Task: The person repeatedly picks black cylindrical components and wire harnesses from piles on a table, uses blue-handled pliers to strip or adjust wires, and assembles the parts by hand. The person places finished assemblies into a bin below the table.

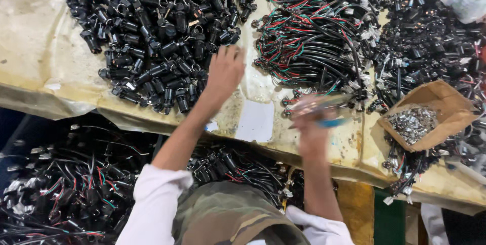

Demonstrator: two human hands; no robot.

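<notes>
Nearby, cardboard box (445, 104) holds small metal parts (412, 123).

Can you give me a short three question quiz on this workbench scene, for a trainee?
1. True or false: the left hand reaches into the heap of black cylindrical parts.
2. What does the torn cardboard box hold? A) red balls B) small silvery metal pieces C) water
3. Fill in: the right hand, blurred by motion, grips a tool with a ____ handle.

Key
1. True: its fingers are at the heap's lower right edge.
2. B.
3. Blue; the tool itself is too blurred to identify. Beyond it lies a bundle of red, green and black wires.
</notes>
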